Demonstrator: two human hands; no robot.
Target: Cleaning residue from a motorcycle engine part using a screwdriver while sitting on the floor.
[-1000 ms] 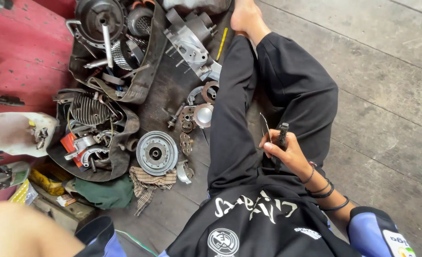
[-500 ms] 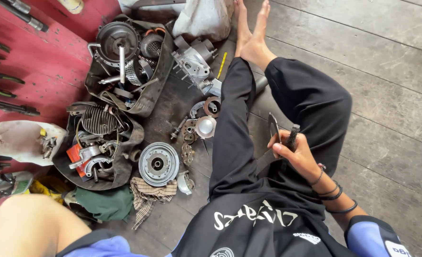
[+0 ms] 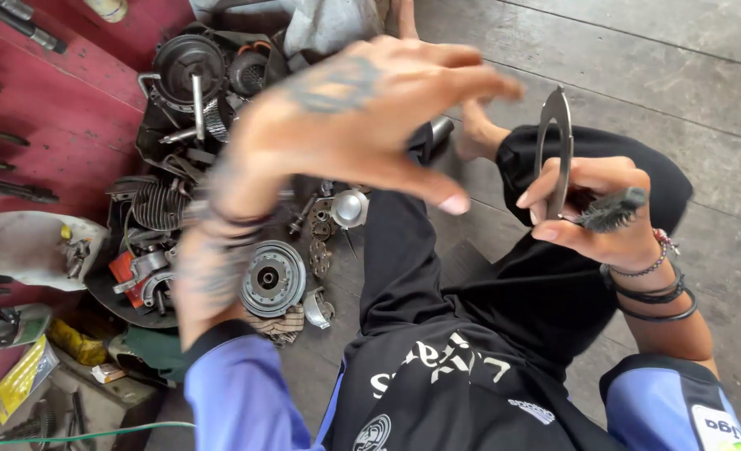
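Note:
My right hand [image 3: 597, 210] holds a thin curved metal plate [image 3: 554, 142] upright, together with a dirty black brush [image 3: 612, 210], above my right knee. Raised close to the camera and blurred, my left hand [image 3: 362, 117] has its fingers spread and nothing in it; its fingertips point toward the plate, a short gap away. I sit on the floor in black trousers [image 3: 404, 276] and a dark shirt with blue sleeves. A round grey engine disc [image 3: 272, 278] lies on the floor by my left thigh.
Dismantled engine parts fill black trays [image 3: 178, 92] on the left, with a finned cylinder [image 3: 157, 203] and small gears [image 3: 320, 242]. Tools lie on the red surface [image 3: 36, 108]. A white container [image 3: 28, 246] sits at far left. Grey floor planks [image 3: 679, 67] stretch right.
My left hand has risen from the lower left up in front of the camera toward the plate. My right hand has lifted the plate and brush higher and nearer to the camera.

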